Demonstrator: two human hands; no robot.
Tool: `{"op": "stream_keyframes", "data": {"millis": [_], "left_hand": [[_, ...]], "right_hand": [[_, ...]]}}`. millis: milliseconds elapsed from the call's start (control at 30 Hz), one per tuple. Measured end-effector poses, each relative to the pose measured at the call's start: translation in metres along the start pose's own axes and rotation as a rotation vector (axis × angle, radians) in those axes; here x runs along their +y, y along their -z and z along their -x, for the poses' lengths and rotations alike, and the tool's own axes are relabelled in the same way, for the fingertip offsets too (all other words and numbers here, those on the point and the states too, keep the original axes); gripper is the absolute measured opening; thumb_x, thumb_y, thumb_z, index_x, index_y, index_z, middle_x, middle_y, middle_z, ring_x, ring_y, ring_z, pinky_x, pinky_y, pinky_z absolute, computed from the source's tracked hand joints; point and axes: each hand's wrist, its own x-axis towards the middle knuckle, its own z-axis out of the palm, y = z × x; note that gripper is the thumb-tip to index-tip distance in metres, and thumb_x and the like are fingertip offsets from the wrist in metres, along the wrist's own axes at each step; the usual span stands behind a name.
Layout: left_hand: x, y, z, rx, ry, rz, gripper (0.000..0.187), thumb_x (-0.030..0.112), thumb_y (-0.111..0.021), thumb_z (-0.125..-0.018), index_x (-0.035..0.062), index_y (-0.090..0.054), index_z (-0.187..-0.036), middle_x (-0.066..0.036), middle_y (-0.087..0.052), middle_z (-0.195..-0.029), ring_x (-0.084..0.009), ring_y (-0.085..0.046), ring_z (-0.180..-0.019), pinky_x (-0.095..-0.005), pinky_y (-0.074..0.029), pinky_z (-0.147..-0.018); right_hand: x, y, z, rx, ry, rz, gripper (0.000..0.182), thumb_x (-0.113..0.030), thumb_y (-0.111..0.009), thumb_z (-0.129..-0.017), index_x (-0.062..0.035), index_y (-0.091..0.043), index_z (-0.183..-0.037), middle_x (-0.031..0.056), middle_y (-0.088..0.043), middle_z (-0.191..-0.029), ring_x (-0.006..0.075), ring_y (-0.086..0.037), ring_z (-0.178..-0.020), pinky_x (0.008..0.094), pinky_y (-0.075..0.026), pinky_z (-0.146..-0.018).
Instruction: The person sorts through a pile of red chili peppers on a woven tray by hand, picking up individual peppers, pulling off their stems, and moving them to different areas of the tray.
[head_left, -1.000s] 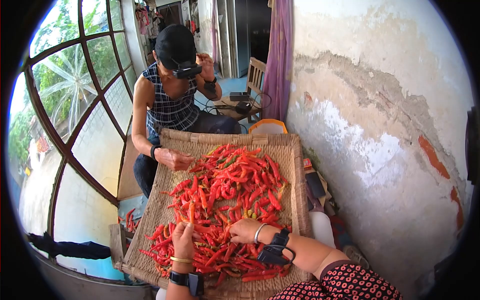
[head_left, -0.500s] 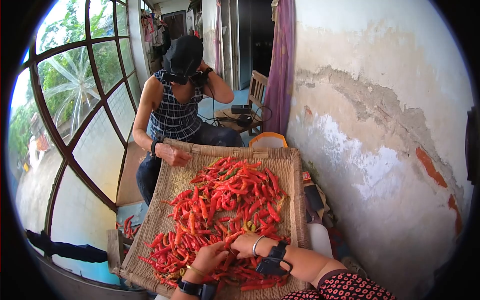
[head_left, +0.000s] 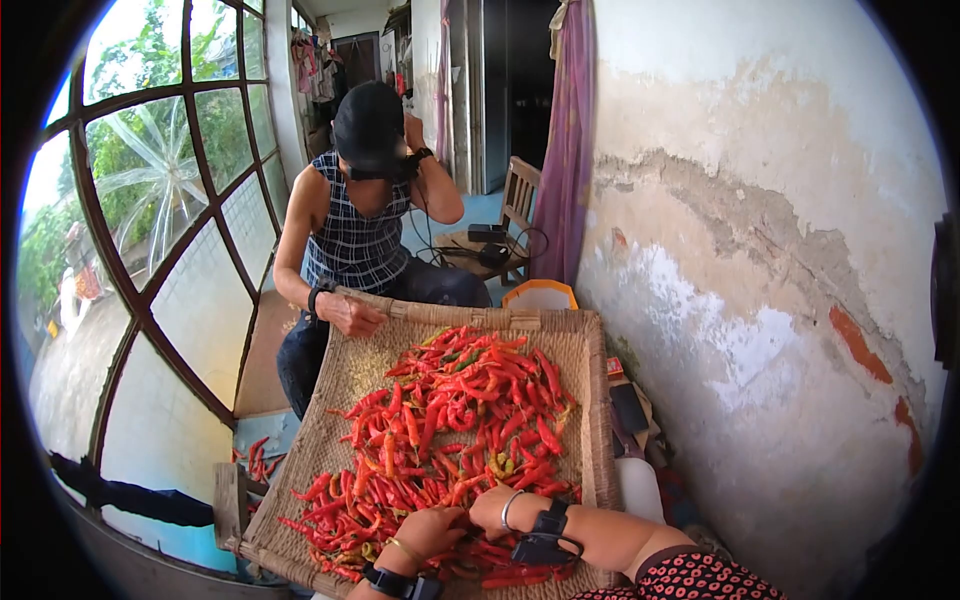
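Red chili peppers lie heaped on a woven tray, with a few green and yellowish ones among them. At the near part of the heap, my left hand and my right hand meet fingertip to fingertip. The fingers of both are closed in a pinch. A chili pepper appears to be between them, mostly hidden by the fingers. Both wrists wear a bracelet and a black strapped device. More peppers lie under and around my hands.
Across the tray sits another person, one hand resting on its far left corner and the other raised to the head. A wooden chair with a black box and cables stands behind. The peeling wall borders the right, the framed window the left.
My hands have drawn closer together, the left turning in toward the right. The whole view has shifted slightly, so the tray appears lower. The other person's head has bent slightly.
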Motion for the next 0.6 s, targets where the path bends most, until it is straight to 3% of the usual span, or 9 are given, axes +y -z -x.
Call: {"op": "stream_keyframes", "data": {"millis": [100, 200, 267, 300, 367, 400, 567, 600], "left_hand": [[0.003, 0.001, -0.001, -0.028, 0.063, -0.044, 0.027, 0.021, -0.060, -0.072, 0.0071, -0.058, -0.095, -0.013, -0.060, -0.079, -0.0319, -0.057, -0.075, -0.0371, -0.046, -0.066], [0.000, -0.004, -0.001, 0.120, -0.054, -0.028, 0.026, 0.020, -0.057, -0.077, 0.0056, -0.057, -0.098, -0.012, -0.060, -0.075, -0.0264, -0.059, -0.067, -0.0338, -0.047, -0.062], [0.008, 0.002, 0.001, 0.319, -0.035, 0.468, 0.029, 0.025, -0.052, -0.084, 0.0019, -0.057, -0.101, -0.008, -0.061, -0.075, -0.0154, -0.057, -0.061, -0.0285, -0.046, -0.058], [0.010, 0.005, 0.002, 0.315, -0.031, 0.469, 0.029, 0.025, -0.052, -0.084, 0.0019, -0.057, -0.101, -0.008, -0.061, -0.075, -0.0154, -0.057, -0.061, -0.0285, -0.046, -0.058], [0.011, 0.010, 0.006, 0.293, 0.151, 0.892, 0.033, 0.027, -0.049, -0.088, -0.0009, -0.055, -0.105, -0.006, -0.061, -0.080, -0.0074, -0.053, -0.062, -0.0231, -0.045, -0.057], [0.013, 0.014, 0.007, 0.292, 0.149, 1.022, 0.034, 0.026, -0.050, -0.088, -0.0015, -0.053, -0.107, -0.004, -0.060, -0.080, -0.0069, -0.053, -0.062, -0.0210, -0.044, -0.057], [0.014, 0.009, 0.005, 0.255, 0.096, 1.071, 0.030, 0.021, -0.056, -0.085, -0.0005, -0.053, -0.105, 0.000, -0.056, -0.074, -0.0053, -0.051, -0.061, -0.0187, -0.043, -0.056], [0.013, 0.007, 0.003, 0.233, 0.079, 0.997, 0.029, 0.020, -0.057, -0.084, -0.0002, -0.053, -0.103, 0.002, -0.055, -0.071, -0.0046, -0.050, -0.061, -0.0185, -0.042, -0.055]], "right_hand": [[0.005, -0.002, -0.003, 0.018, 0.015, -0.001, 0.023, -0.022, -0.062, -0.061, -0.0056, -0.064, -0.077, 0.0130, -0.061, -0.078, 0.0296, -0.059, -0.079, 0.0397, -0.047, -0.066], [0.017, 0.003, -0.002, 0.329, 0.186, -0.029, 0.018, -0.020, -0.058, -0.066, -0.0044, -0.062, -0.075, 0.0112, -0.055, -0.079, 0.0283, -0.056, -0.077, 0.0388, -0.045, -0.067], [0.026, 0.006, -0.003, 0.360, 0.171, -0.201, 0.019, -0.020, -0.058, -0.065, -0.0047, -0.061, -0.077, 0.0120, -0.056, -0.076, 0.0295, -0.057, -0.075, 0.0389, -0.045, -0.066], [0.030, 0.009, -0.003, 0.391, 0.152, -0.370, 0.020, -0.019, -0.058, -0.065, -0.0049, -0.061, -0.078, 0.0127, -0.057, -0.072, 0.0306, -0.057, -0.073, 0.0390, -0.045, -0.066], [0.028, 0.022, 0.008, 0.383, 0.107, -0.451, 0.020, -0.022, -0.058, -0.067, -0.0045, -0.060, -0.077, 0.0114, -0.059, -0.072, 0.0285, -0.058, -0.072, 0.0379, -0.044, -0.064], [0.029, 0.021, 0.008, 0.461, 0.101, -0.519, 0.021, -0.023, -0.058, -0.068, -0.0044, -0.060, -0.077, 0.0109, -0.059, -0.073, 0.0275, -0.058, -0.071, 0.0372, -0.044, -0.065], [0.022, 0.021, 0.002, 0.728, 0.055, -0.824, 0.026, -0.026, -0.062, -0.073, -0.0022, -0.061, -0.084, 0.0111, -0.061, -0.074, 0.0221, -0.060, -0.071, 0.0310, -0.045, -0.064], [0.020, 0.021, 0.003, 0.736, 0.071, -0.821, 0.027, -0.024, -0.063, -0.076, -0.0004, -0.061, -0.087, 0.0089, -0.060, -0.076, 0.0152, -0.058, -0.073, 0.0281, -0.045, -0.066]]}}
